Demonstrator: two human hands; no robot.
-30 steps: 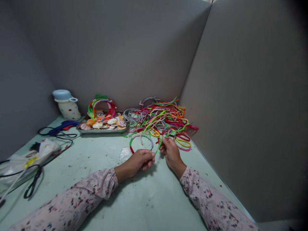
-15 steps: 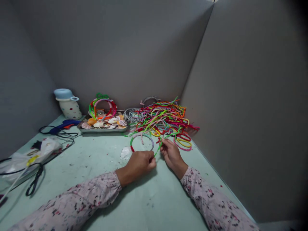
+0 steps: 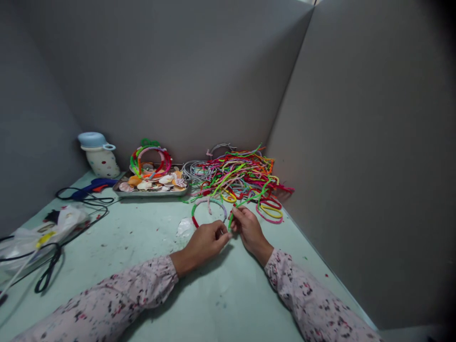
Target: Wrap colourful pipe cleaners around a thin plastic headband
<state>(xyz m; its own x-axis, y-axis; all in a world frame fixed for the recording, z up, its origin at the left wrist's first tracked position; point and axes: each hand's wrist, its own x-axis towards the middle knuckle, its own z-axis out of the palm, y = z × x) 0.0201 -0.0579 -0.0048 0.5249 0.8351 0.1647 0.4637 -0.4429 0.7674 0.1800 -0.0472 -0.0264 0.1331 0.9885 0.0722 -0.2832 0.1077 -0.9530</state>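
Here, a bright-green fuzzy strip (image 3: 245, 202), thin, bent

Dim, greyish light on the counter (image 3: 221, 289)
Soft shadow under the left hand (image 3: 205, 241); right edge blackens.

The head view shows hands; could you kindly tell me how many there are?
2: the left hand in front of the multicoloured ring, and the right hand farther right, holding a green pipe cleaner.
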